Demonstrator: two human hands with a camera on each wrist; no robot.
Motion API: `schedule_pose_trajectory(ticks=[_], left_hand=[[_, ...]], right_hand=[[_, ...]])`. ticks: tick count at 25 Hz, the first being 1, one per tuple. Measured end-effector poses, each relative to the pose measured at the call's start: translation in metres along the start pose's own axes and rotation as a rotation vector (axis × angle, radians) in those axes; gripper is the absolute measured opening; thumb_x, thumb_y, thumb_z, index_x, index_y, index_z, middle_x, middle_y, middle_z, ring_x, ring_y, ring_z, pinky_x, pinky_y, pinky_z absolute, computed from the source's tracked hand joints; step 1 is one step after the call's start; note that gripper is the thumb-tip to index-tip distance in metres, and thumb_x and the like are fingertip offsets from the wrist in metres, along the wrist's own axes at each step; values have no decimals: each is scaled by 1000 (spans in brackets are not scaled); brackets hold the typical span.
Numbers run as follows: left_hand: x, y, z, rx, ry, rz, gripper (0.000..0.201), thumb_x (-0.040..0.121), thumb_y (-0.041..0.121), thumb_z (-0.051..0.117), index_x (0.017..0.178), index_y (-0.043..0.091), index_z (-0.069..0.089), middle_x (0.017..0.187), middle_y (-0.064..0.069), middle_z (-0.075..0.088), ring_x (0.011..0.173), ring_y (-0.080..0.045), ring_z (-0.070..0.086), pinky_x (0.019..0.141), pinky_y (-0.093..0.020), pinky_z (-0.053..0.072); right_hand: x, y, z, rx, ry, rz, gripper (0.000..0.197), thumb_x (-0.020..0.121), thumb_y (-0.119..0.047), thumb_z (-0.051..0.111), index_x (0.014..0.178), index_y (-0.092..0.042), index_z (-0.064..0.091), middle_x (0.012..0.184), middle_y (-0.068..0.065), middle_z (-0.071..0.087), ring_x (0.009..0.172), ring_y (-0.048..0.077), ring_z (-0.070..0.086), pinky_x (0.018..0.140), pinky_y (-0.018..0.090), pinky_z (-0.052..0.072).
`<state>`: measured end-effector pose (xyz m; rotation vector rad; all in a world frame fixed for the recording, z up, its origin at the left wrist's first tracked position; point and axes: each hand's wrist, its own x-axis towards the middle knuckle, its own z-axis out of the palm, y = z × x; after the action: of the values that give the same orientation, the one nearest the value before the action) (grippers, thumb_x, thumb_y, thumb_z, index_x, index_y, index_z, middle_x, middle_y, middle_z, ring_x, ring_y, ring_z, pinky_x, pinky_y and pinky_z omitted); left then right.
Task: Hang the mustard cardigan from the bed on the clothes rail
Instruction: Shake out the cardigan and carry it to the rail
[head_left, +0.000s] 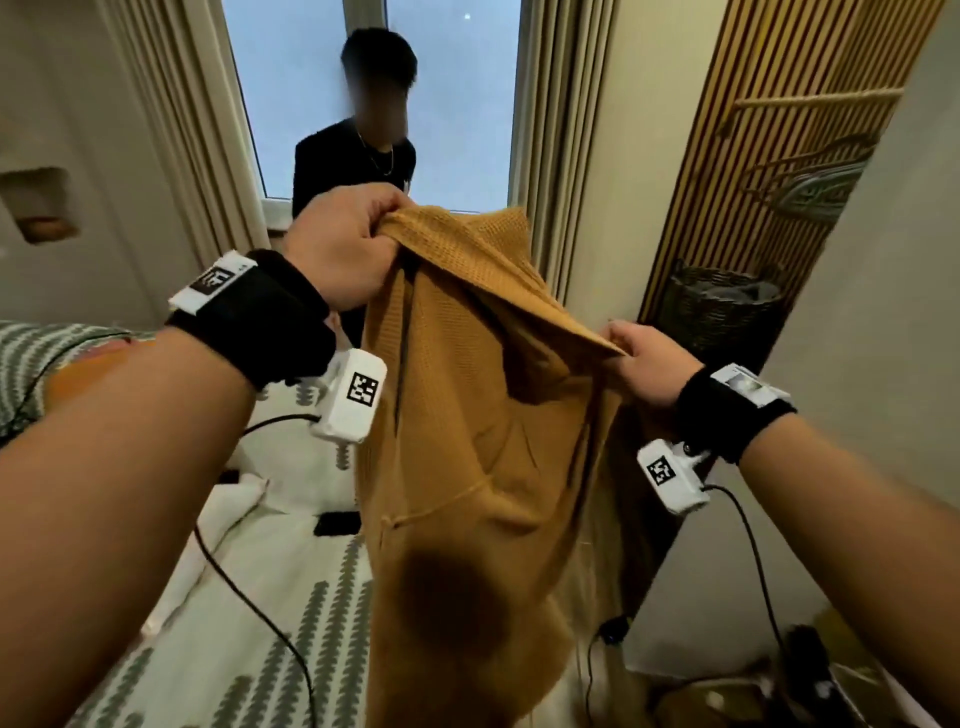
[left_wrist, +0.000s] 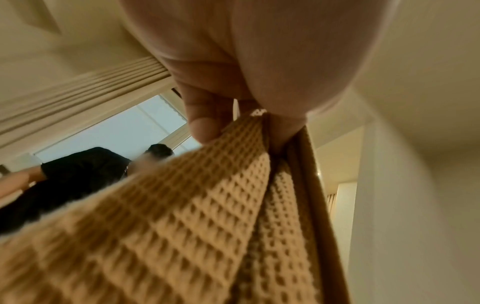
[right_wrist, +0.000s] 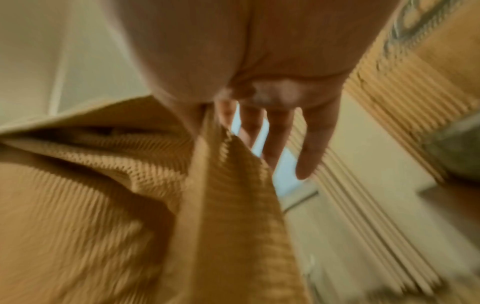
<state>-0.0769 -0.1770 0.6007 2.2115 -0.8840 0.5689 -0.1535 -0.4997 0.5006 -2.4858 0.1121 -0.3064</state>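
Observation:
The mustard waffle-knit cardigan (head_left: 467, 441) hangs in the air between my two hands, above the bed's edge. My left hand (head_left: 348, 244) grips its upper edge high up, fingers curled into the knit (left_wrist: 194, 195). Lower and to the right, my right hand (head_left: 644, 364) pinches another part of the top edge between thumb and forefinger; in the right wrist view the other fingers (right_wrist: 311, 148) stick out straight beside the cloth (right_wrist: 116, 195). The cloth sags between the two grips and drapes down past the bottom of the head view. No clothes rail shows.
The bed (head_left: 249, 649) with a white, grey-patterned cover lies at lower left. A person in black (head_left: 358, 166) stands at the window between beige curtains (head_left: 561, 130). A slatted wooden wall (head_left: 737, 130) and a dark wicker basket (head_left: 722, 312) are on the right.

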Motion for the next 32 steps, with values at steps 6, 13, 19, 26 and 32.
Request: schedule_pose_trajectory(ticks=[6,13,19,26,32], left_hand=[[-4,12,54,318,-248,-102,3,93,25,56,91,26,56,83,-1,60,81,-26,59,67,-34,40],[-17,25,101,202,-265,-208,20,99,22,49,87,20,65,79,-4,64,73,-24,57,66,-36,49],[0,60,104,-69,39,-319,33,97,10,43,68,25,45,64,1,45,58,-18,40,57,-35,33],[31,101,62,13,222,-153,19,92,11,43,90,14,62,72,8,56,73,-18,53,66,-31,40],[15,81,55,207,-134,-338,32,97,14,40,74,4,59,80,-18,62,79,-32,58,70,-39,41]], right_hand=[[10,-3,-93,620,413,24,19,92,-9,58,84,-26,62,84,2,68,77,17,64,77,36,56],[2,5,-142,320,178,-180,17,94,-9,57,103,-21,64,101,13,70,86,26,64,81,45,56],[2,49,-146,174,42,-87,15,97,-11,52,104,-21,61,93,5,65,81,22,62,68,32,51],[-11,127,-98,-372,-160,0,18,85,-7,55,79,-23,61,89,7,71,89,29,67,75,31,49],[-30,123,-114,301,41,365,22,79,4,52,67,-6,67,72,18,65,76,31,59,69,35,44]])
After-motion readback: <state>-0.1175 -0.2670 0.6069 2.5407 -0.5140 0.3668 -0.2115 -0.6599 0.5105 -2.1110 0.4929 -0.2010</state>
